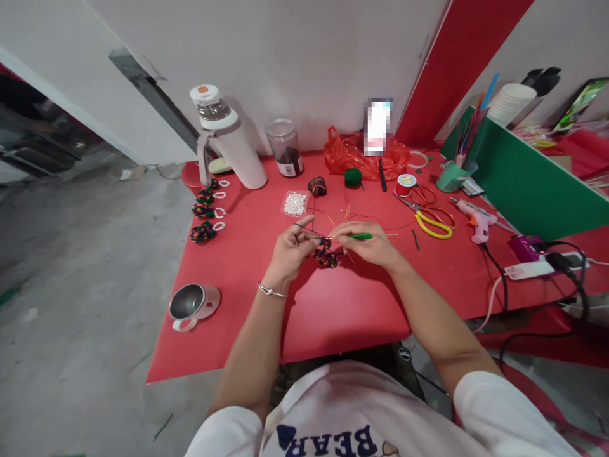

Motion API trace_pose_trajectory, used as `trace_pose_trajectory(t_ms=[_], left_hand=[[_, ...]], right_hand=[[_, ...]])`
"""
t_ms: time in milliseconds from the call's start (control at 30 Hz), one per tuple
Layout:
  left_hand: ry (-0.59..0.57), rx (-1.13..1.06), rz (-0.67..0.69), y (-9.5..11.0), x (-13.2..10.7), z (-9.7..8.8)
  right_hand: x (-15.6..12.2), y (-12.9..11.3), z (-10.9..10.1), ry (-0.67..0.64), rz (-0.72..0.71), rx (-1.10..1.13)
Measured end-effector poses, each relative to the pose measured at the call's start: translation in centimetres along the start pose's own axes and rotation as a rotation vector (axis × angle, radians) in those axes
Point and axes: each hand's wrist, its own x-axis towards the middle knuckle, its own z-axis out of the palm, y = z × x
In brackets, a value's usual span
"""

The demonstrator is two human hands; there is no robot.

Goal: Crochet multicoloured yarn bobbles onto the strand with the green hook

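Note:
My left hand (291,246) is closed, pinching a dark multicoloured yarn strand and the small crocheted piece (326,256) that hangs between both hands above the red table (333,304). My right hand (368,244) is closed on a green-handled crochet hook (360,236), whose tip points left into the piece. A silver bracelet sits on my left wrist. The yarn runs back toward a multicoloured yarn ball (317,186) with a green yarn ball (353,177) beside it.
Three finished crocheted pieces with bead rings (203,212) lie at the left edge. A white flask (228,138), jar (284,147), bead bag (295,204), red plastic bag (356,155), yellow scissors (431,223), pink glue gun (476,222), power strip (540,268) and metal cup (190,304) stand around.

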Motion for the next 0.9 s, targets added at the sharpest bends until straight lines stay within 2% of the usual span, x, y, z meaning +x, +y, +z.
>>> trace_pose_trajectory(t_ms=[100, 200, 267, 367, 467, 533, 733, 800, 900], left_hand=[[0.057, -0.069, -0.032, -0.2, 0.2, 0.1], [0.084, -0.194, -0.065, -0.1, 0.2, 0.2], [0.048, -0.279, -0.101, 0.1, 0.1, 0.3], [-0.065, -0.384, -0.174, 0.4, -0.2, 0.1], [-0.157, -0.425, -0.238, 0.6, -0.3, -0.4], [-0.160, -0.380, -0.246, 0.7, -0.3, -0.7], [-0.049, -0.120, -0.154, 0.7, 0.0, -1.0], [-0.074, -0.078, -0.158, 0.7, 0.0, -1.0], [-0.156, -0.068, -0.170, 0.7, -0.3, -0.9]], right_hand=[[-0.1, 0.4, 1.1, 0.026, -0.171, -0.127], [-0.6, 1.0, 2.2, 0.043, -0.259, -0.269], [-1.0, 1.4, 2.8, 0.075, -0.288, -0.335], [-1.2, 1.8, 3.0, 0.125, -0.398, -0.341], [-0.7, 1.6, 2.4, 0.097, -0.495, -0.273], [-0.3, 1.3, 1.7, 0.044, -0.472, -0.251], [0.4, -0.2, 0.3, -0.029, -0.370, -0.217], [0.3, -0.8, -0.1, -0.049, -0.294, -0.160], [0.1, -1.2, -0.6, -0.071, -0.097, -0.032]])
